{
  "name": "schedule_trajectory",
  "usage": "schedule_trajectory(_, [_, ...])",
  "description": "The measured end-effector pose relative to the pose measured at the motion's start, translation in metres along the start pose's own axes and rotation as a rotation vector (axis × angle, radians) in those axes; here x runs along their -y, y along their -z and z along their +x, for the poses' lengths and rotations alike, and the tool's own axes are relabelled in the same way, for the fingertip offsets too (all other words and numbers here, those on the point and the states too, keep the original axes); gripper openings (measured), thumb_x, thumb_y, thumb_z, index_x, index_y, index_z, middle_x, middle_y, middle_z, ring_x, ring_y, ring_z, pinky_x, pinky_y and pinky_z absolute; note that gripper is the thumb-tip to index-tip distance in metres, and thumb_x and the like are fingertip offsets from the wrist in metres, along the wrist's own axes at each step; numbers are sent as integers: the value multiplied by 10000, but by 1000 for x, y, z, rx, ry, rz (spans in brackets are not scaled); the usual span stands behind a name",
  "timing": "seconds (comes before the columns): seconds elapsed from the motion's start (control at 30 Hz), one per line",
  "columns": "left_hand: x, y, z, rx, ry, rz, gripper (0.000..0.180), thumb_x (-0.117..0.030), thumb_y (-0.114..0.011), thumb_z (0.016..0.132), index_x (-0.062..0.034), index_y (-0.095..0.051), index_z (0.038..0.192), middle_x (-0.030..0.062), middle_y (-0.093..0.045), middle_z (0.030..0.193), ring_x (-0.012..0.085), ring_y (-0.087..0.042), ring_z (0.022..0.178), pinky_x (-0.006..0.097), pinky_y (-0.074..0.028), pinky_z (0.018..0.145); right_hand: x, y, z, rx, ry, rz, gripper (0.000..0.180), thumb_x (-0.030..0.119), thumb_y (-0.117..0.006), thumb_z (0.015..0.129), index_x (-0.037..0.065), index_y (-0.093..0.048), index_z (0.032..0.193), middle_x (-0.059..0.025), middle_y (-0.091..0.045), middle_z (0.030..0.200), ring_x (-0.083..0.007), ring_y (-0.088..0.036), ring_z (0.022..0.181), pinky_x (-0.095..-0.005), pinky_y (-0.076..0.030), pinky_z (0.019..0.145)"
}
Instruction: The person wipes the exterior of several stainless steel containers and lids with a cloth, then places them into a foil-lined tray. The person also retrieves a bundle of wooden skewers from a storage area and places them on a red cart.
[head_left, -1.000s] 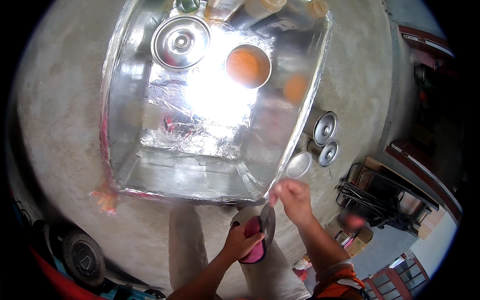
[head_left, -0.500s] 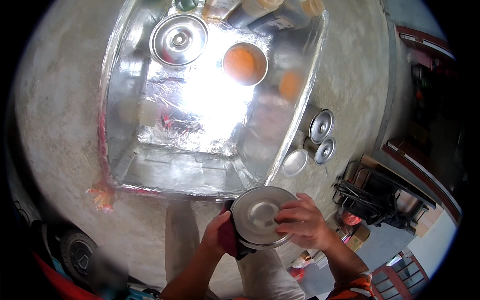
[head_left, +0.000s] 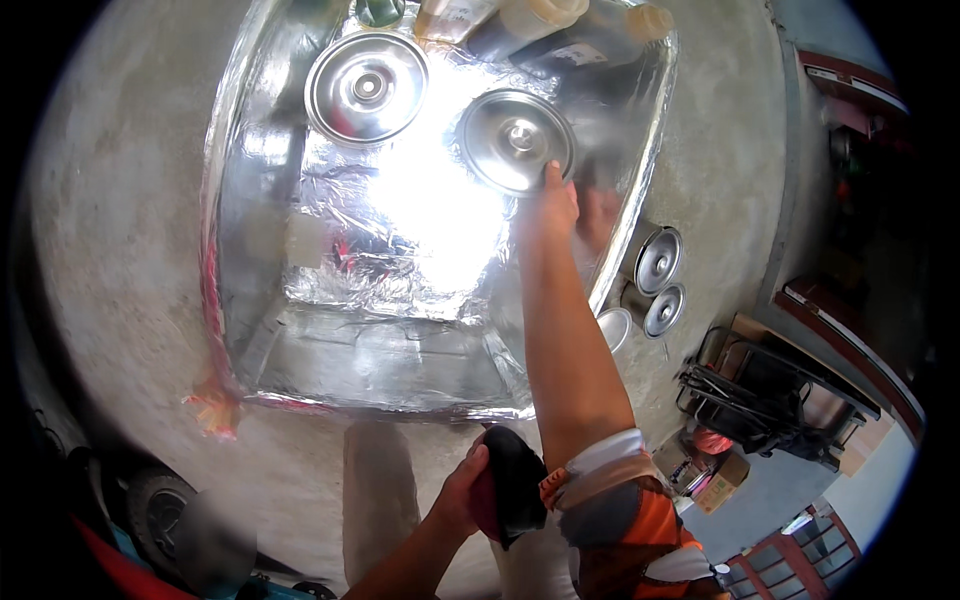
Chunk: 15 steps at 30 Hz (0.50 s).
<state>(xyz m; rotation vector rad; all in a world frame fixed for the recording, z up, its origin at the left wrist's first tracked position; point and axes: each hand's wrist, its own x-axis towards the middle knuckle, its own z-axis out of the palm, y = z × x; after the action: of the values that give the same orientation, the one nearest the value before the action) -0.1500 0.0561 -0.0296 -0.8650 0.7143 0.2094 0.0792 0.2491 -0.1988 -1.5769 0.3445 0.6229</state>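
Observation:
My right arm reaches forward into the foil-lined box (head_left: 385, 360). My right hand (head_left: 553, 200) grips the near right rim of a round steel lid (head_left: 517, 140), thumb on top. This lid covers the spot where a metal pot with orange contents stood; the pot is now hidden, and I cannot tell whether the lid sits on it. Left of it in the box is another round steel lid (head_left: 366, 90), its pot, if any, hidden below. Close to my legs, my left hand (head_left: 465, 495) is closed around a soft-looking black and dark red thing (head_left: 515, 487) of unclear kind.
Several plastic jugs (head_left: 540, 25) and a green-topped jar (head_left: 380, 12) stand at the box's far end. Outside its right wall are two lidded steel canisters (head_left: 658, 262) and a pale round lid (head_left: 613, 328). A folded black metal frame (head_left: 770, 395) lies farther right. A wheel (head_left: 160, 510) is at lower left.
My right hand has carried the steel lid from above my lap forward into the box, over the pot with orange contents. My left hand stays near my legs with the black and dark red thing.

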Motion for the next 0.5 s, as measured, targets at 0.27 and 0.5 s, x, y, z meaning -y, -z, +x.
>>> schedule_trajectory(0.27, [-2,-5,1,-12,21,112,470,-363,-363,912,-65,-343,1275,120,-489,1190,257,-492,1073,404,-377,938,-29,8,31,-63,148,-667,366,231,-582,811,-63,-574,1029,-125,-622,857,-165,-588,722,-298,-466,632])
schedule_trajectory(0.5, [6,-15,12,-100,-30,122,358,-273,-463,888,-32,-446,1152,125,-548,1080,238,-545,1003,378,-426,900,-18,21,32,-71,-22,-590,573,241,-597,813,-33,-372,1263,-169,-544,1111,-223,-573,897,-345,-486,709])
